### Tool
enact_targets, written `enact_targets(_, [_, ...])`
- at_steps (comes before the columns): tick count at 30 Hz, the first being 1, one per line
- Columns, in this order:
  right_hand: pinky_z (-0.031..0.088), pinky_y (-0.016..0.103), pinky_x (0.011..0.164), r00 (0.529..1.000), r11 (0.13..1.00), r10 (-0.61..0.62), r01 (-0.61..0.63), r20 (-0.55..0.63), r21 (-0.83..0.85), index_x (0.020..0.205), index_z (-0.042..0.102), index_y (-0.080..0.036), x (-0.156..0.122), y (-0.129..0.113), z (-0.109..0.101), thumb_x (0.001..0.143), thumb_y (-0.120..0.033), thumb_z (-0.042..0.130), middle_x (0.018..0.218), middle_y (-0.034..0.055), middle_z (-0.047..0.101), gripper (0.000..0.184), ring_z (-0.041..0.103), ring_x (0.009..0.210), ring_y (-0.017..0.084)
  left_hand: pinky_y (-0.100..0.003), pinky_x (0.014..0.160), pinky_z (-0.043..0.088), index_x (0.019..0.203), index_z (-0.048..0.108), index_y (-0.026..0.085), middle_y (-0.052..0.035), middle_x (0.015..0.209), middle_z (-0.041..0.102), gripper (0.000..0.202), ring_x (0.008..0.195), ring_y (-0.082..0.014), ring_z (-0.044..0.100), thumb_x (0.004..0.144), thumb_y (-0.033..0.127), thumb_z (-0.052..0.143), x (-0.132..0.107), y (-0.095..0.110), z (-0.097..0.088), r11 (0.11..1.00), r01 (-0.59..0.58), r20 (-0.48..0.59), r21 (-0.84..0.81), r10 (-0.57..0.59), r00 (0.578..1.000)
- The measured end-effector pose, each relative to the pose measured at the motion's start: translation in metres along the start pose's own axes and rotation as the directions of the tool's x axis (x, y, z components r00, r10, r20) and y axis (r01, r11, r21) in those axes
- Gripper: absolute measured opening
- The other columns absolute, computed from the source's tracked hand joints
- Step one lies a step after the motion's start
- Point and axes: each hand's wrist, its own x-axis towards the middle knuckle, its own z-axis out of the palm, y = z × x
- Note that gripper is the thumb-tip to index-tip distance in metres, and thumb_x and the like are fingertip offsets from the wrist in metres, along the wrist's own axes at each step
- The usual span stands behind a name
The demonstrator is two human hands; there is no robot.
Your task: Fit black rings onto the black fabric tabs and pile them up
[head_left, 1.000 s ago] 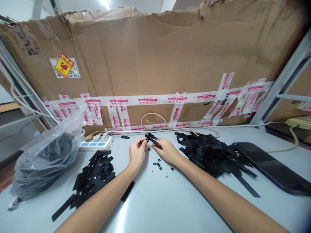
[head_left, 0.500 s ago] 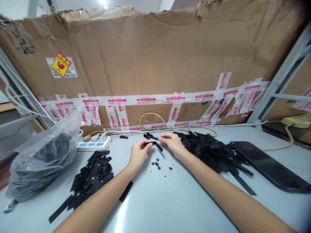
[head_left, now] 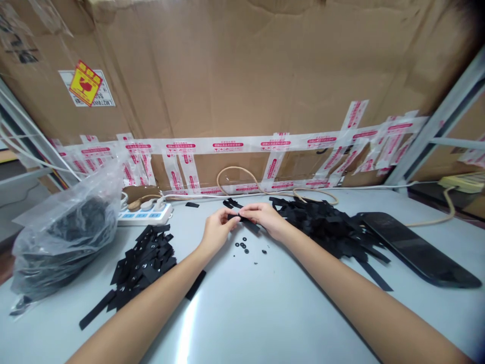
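The bare left forearm (head_left: pixel 151 298) and right forearm (head_left: pixel 341 288) angle in from the lower corners, converging at the centre. The left hand (head_left: pixel 217 232) and right hand (head_left: pixel 265 220) sit almost touching, palms down, each pinching between thumb and curled fingers.

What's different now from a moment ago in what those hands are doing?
The right hand has moved forward and left, and its fingertips now meet those of the left hand on the black strip, which both pinch. The small black rings, the black strip pile and the plastic bag stayed put.
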Motion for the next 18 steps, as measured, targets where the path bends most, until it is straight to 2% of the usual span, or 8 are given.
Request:
enact_targets(5, [0.03, 0.023, 0.048, 0.999, 1.0, 0.018, -0.017, 0.043, -0.015, 0.061, 0.068, -0.013, -0.0001, 0.003, -0.001, 0.057, -0.018, 0.067, 0.054, 0.0004, 0.057, 0.006, 0.042, 0.049, 0.007, -0.024, 0.058, 0.042, 0.077, 0.061, 0.014, -0.0005, 0.06, 0.061, 0.012, 0.056, -0.0115, 0.053, 0.068, 0.022, 0.062, 0.0012, -0.0032, 0.0002, 0.999, -0.032, 0.01, 0.002, 0.032, 0.999])
enact_targets(11, [0.032, 0.024, 0.05, 0.999, 0.999, 0.035, -0.035, 0.007, -0.012, 0.063, 0.068, -0.014, -0.0005, 0.0053, -0.0011, 0.06, -0.017, 0.066, 0.054, 0.0, 0.058, 0.005, 0.044, 0.05, 0.008, -0.023, 0.059, 0.042, 0.074, 0.061, 0.014, 0.0014, 0.06, 0.058, 0.008, 0.054, -0.0094, 0.052, 0.069, 0.02, 0.06, 0.0006, -0.0021, 0.0014, 0.997, -0.038, 0.01, -0.061, 0.038, 0.999])
enact_targets(18, [0.034, 0.024, 0.052, 0.999, 0.999, 0.035, -0.035, 0.026, -0.005, 0.061, 0.068, -0.014, 0.0014, 0.0098, -0.0049, 0.06, -0.015, 0.066, 0.058, 0.0015, 0.061, 0.003, 0.046, 0.052, 0.008, -0.023, 0.06, 0.044, 0.074, 0.06, 0.014, 0.0013, 0.062, 0.059, 0.006, 0.058, -0.0098, 0.054, 0.069, 0.017, 0.061, 0.0012, -0.0008, 0.0036, 0.994, -0.031, 0.026, -0.107, 0.034, 0.999])
